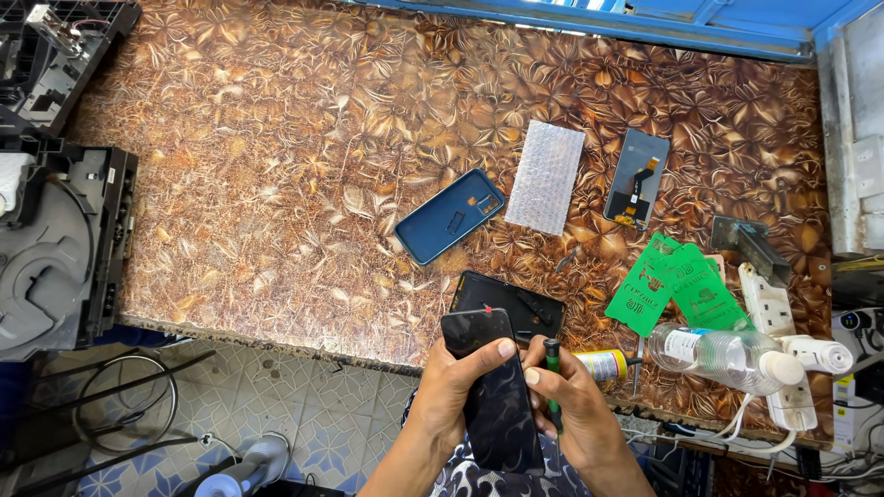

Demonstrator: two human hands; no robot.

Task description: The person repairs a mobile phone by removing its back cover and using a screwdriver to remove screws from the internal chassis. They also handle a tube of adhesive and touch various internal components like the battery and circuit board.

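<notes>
My left hand (448,391) grips a black phone (493,391) by its left edge, thumb across the screen. My right hand (573,405) steadies the phone's right edge and holds a green-handled screwdriver (552,368) upright beside it. Just beyond the phone, a black phone frame (520,304) lies on the brown leaf-patterned table (276,184). Farther back are a blue phone back cover (449,215), a piece of bubble wrap (545,177) and a phone display with its flex cable (635,178).
Green cards (672,290), a clear plastic bottle (723,356), a small yellow tube (603,364), a white power strip (769,304) and a metal block (750,244) crowd the table's right. Black machine parts (55,248) sit at left. Tiled floor with cables (120,405) below.
</notes>
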